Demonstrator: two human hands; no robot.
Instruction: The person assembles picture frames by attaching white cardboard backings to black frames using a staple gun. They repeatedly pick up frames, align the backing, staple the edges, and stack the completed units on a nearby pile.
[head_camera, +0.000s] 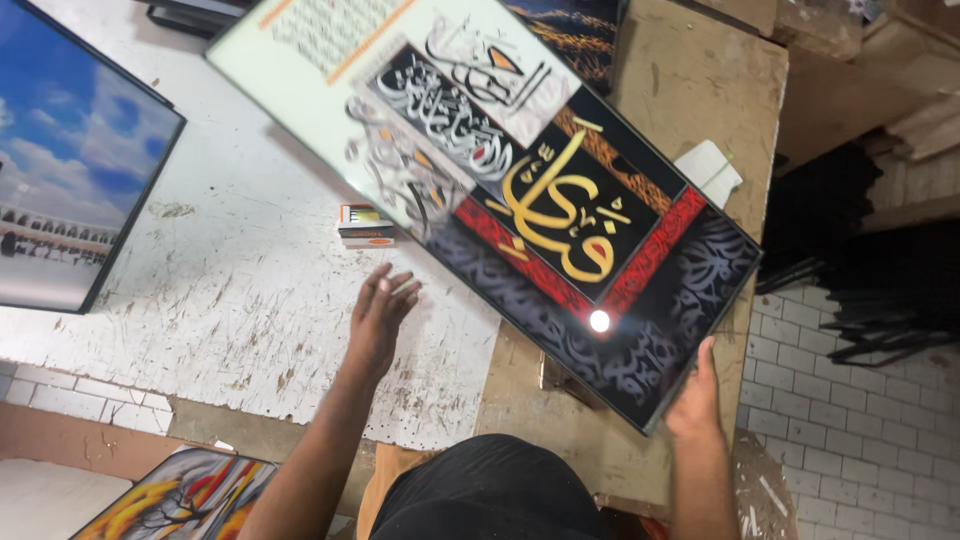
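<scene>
Glossy framed calligraphy print (520, 190), black, red, gold and white, lies tilted across the desk (240, 290), its lower corner at 5 o'clock. Right hand (695, 395) grips that corner edge; left hand (380, 315) open, fingers spread, hovering at 9 o'clock, apart. Step: repositioning the frame; steady two-handed support seems needed. Small box (365, 225) beside.

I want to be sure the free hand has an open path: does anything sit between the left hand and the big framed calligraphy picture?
Nothing visible does. The left hand hovers open over bare white tabletop, just short of the framed picture. A small orange box lies beyond the fingertips, beside the frame's edge. The right hand grips the near corner.
</scene>
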